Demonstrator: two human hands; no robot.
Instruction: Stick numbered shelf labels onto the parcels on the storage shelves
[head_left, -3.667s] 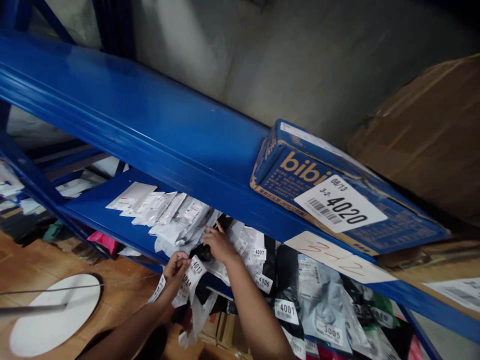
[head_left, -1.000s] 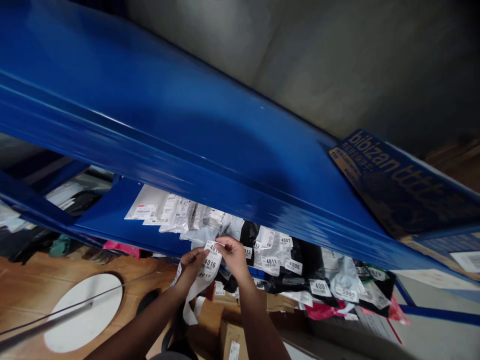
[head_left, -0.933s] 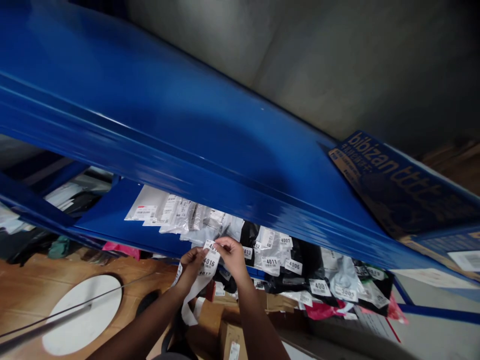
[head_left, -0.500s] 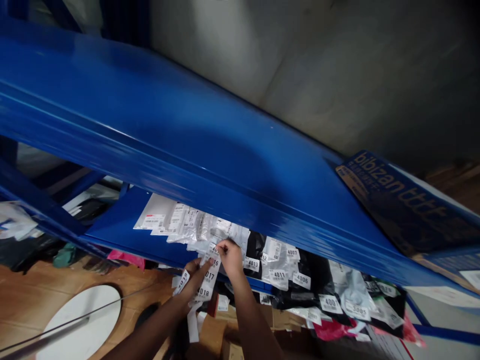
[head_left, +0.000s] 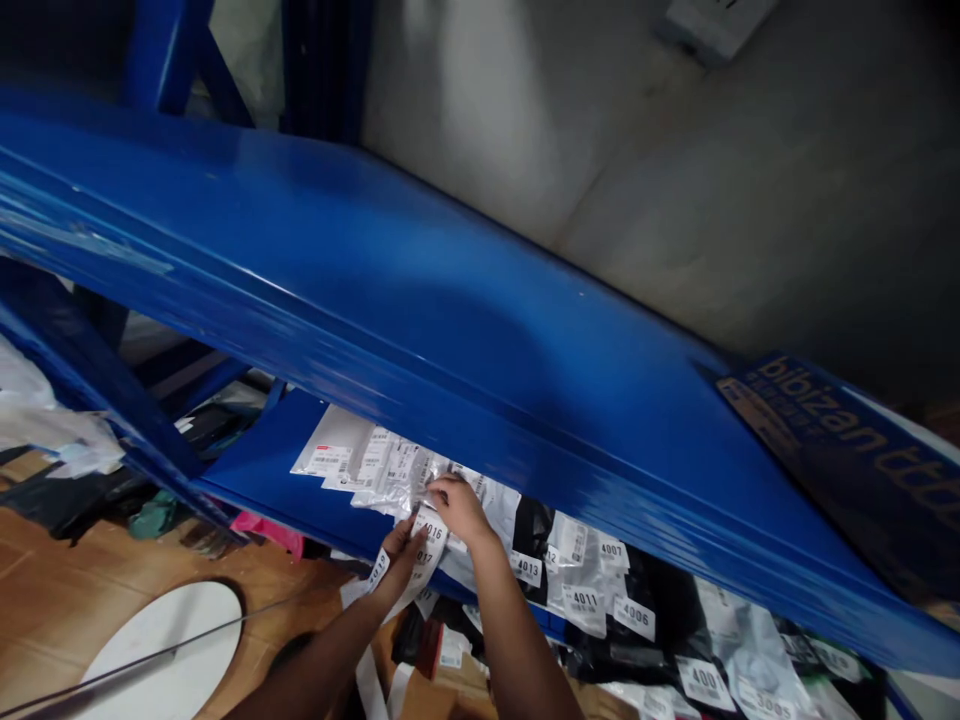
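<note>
My left hand (head_left: pixel 401 560) grips a strip of white numbered labels (head_left: pixel 430 555), with 4016 uppermost and 4017 below it. A 4019 label (head_left: pixel 379 568) on the same side shows by the fingers. Just above the strip, my right hand (head_left: pixel 459 508) is closed in a pinch at the clear plastic packages (head_left: pixel 401 478). Whatever its fingertips hold is hidden. Those packages overlap in a row on the blue lower shelf (head_left: pixel 255 455). To the right of my right forearm lie bags with number labels such as 4013 (head_left: pixel 526 568) and 4011 (head_left: pixel 583 602).
A broad blue shelf beam (head_left: pixel 420 310) crosses above my hands. On it at the right sits a bibizan box (head_left: pixel 840 440). Black bags (head_left: pixel 660 590) fill the lower shelf's right part. A white round top (head_left: pixel 165 650) stands at lower left on the brown floor.
My right hand has moved from the strip's top label to the packages just above. The label over 4016 no longer shows on the strip. The view has shifted, so most things sit lower and further right.
</note>
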